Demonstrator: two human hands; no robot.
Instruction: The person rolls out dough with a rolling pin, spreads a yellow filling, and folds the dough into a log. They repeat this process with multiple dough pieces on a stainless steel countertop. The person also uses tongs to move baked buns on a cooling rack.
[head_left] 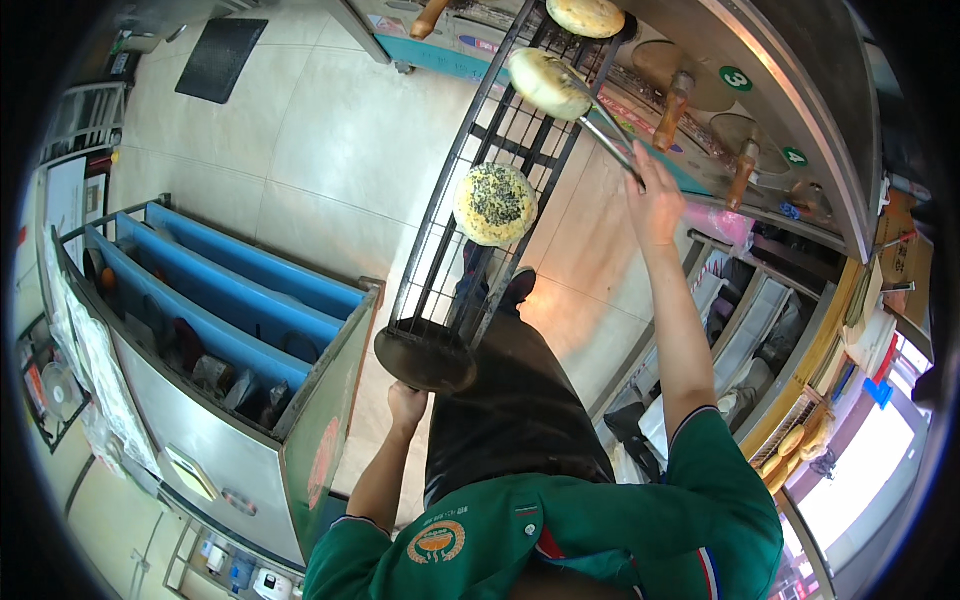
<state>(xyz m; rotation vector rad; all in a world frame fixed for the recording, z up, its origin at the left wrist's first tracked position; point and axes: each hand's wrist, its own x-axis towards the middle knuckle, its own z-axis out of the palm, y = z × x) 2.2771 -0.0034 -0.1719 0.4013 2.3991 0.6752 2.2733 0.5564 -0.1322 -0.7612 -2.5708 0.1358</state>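
A long wire rack (512, 145) stretches out of the oven toward me, ending in a dark round plate (425, 358). My left hand (407, 403) is closed just beneath that plate; the handle it appears to grip is mostly hidden. My right hand (655, 197) holds metal tongs (606, 132). Their tips are on a pale round flatbread (546, 82), which looks tilted over the far part of the rack. Nearer on the rack lies a round flatbread topped with dark seeds (496, 204). Another golden flatbread (586, 16) sits at the far end.
The oven front (640, 100) has round doors with wooden handles (674, 110). At left stands a cabinet with long blue compartments (240, 300). Shelving (765, 315) is at right, near a basket of bread (790, 440). A black mat (221, 60) lies on the floor.
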